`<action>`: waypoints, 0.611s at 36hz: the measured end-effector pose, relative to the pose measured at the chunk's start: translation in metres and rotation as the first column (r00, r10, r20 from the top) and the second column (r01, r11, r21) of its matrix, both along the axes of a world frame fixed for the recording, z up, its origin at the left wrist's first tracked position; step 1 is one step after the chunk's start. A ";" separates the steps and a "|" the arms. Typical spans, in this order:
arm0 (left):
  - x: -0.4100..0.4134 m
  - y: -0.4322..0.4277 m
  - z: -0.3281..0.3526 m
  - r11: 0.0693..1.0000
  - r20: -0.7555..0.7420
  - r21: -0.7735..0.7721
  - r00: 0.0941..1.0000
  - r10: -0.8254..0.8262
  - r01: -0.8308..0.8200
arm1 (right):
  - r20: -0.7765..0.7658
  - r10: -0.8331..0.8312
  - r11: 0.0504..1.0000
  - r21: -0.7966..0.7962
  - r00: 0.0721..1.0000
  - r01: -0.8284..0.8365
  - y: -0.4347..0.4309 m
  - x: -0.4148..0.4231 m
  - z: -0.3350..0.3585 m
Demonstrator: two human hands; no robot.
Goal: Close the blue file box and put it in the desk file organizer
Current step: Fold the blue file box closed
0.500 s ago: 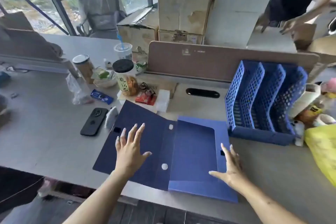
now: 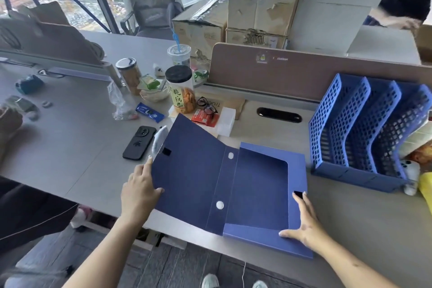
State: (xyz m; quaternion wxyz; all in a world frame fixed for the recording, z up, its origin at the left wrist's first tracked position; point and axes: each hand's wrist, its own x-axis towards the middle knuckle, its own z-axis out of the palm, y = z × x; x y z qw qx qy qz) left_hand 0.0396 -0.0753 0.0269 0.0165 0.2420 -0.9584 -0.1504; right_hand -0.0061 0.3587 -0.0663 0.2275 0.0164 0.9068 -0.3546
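The blue file box [image 2: 257,184] lies open at the desk's front edge, its dark lid flap [image 2: 189,166] raised at a slant on the left. My left hand [image 2: 140,189] grips the flap's left edge, thumb on the inner face. My right hand [image 2: 304,224] rests flat with fingers spread on the box's right front corner. The blue mesh desk file organizer [image 2: 364,138], with three upright slots, stands just right of the box against the partition.
A black phone [image 2: 139,139], a snack jar [image 2: 181,89], glasses [image 2: 207,105], a red packet [image 2: 205,118], cups and wrappers crowd the desk left of and behind the flap. A yellow bag [image 2: 425,184] and toys sit right of the organizer. Another person's hand [image 2: 395,21] shows beyond the partition.
My left hand has moved from lying flat on the lid flap to its left edge, and the flap has lifted off the desk. My right hand stays on the box.
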 end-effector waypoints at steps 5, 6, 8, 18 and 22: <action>-0.001 0.015 0.033 0.986 -0.117 0.161 0.993 -0.014 0.033 | 0.007 0.010 1.000 -0.022 1.000 -0.010 0.000 0.001 0.004; -0.003 0.019 0.039 0.977 -0.146 0.206 0.989 -0.019 0.050 | 0.014 0.011 1.000 -0.027 1.000 -0.010 0.001 0.001 0.004; -0.006 0.030 0.049 0.938 -0.200 0.333 0.979 -0.030 0.097 | 0.024 0.012 0.999 -0.038 1.000 -0.011 0.002 0.002 0.004; -0.027 0.112 0.059 0.622 -0.281 0.682 0.923 -0.263 0.385 | 0.029 -0.061 0.994 -0.092 0.998 0.063 -0.024 -0.010 0.032; -0.042 0.153 0.036 0.610 -0.245 0.678 0.909 -0.337 0.409 | 0.094 -0.223 0.839 -0.488 0.970 0.240 -0.051 -0.019 0.065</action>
